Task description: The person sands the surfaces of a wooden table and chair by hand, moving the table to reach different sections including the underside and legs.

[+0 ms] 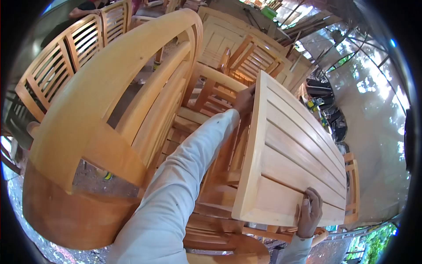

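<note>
A pale wooden slatted table top (288, 152), framed by a plain border, slopes in front of me on the right. My left hand (245, 100) reaches across to its far left edge and grips it there; the fingertips are partly hidden behind the edge. Low on the panel, close to the near edge, my right hand (310, 212) rests with its fingers curled together. Whatever may be inside those fingers is hidden. Left of my outstretched arm stands a large varnished wooden chair (99, 86) with a curved frame and slatted back.
Slatted chair backs (83, 39) line the far left, with part of a person (90, 6) behind them. Another wooden chair (255, 57) stands beyond the panel, before a panelled door (224, 35). Curved wooden furniture (220, 242) lies below my arm. A tarp sheet (373, 145) hangs at right.
</note>
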`<state>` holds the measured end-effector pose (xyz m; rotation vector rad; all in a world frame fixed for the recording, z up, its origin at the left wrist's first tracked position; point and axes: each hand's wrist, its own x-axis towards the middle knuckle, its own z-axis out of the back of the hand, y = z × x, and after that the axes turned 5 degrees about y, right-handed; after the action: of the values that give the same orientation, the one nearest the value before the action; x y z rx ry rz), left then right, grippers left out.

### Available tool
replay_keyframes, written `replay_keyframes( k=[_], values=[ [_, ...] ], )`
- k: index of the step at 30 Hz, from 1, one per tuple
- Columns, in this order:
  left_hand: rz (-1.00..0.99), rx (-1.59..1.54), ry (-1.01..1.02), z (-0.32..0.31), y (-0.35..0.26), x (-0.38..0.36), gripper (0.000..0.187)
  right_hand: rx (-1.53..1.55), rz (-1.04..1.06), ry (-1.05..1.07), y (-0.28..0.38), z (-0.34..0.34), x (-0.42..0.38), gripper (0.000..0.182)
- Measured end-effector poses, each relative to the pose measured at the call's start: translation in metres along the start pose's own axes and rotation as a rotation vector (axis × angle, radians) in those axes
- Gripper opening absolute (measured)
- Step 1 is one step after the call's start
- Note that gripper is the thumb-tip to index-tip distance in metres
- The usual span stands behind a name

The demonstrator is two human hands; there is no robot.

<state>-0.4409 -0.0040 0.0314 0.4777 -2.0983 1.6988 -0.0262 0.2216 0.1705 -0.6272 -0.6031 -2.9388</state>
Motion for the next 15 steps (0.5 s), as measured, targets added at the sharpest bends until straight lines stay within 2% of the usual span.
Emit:
replay_keyframes(
  k=[2, 5, 8, 11, 15],
  values=[
    [0.046, 0.002, 0.04, -0.001, 0.003, 0.003, 0.044, -0.052, 0.005, 0.022, 0.003, 0.003, -0.001, 0.052],
    [0.191, -0.085, 0.1, 0.001, 0.004, 0.004, 0.045, -0.006, -0.008, 0.017, 0.002, 0.001, 0.0, 0.051],
    [0.094, -0.332, 0.095, -0.006, 0.013, -0.001, 0.046, -0.075, 0.006, 0.019, 0.006, 0.002, 0.001, 0.049],
    [0.037, -0.331, 0.163, 0.001, 0.004, -0.007, 0.054, -0.028, -0.024, 0.004, 0.005, 0.001, -0.002, 0.035],
    [0.054, -0.205, 0.099, 0.0, -0.009, -0.018, 0.052, -0.038, -0.008, -0.009, 0.007, 0.003, -0.003, 0.034]
  ],
)
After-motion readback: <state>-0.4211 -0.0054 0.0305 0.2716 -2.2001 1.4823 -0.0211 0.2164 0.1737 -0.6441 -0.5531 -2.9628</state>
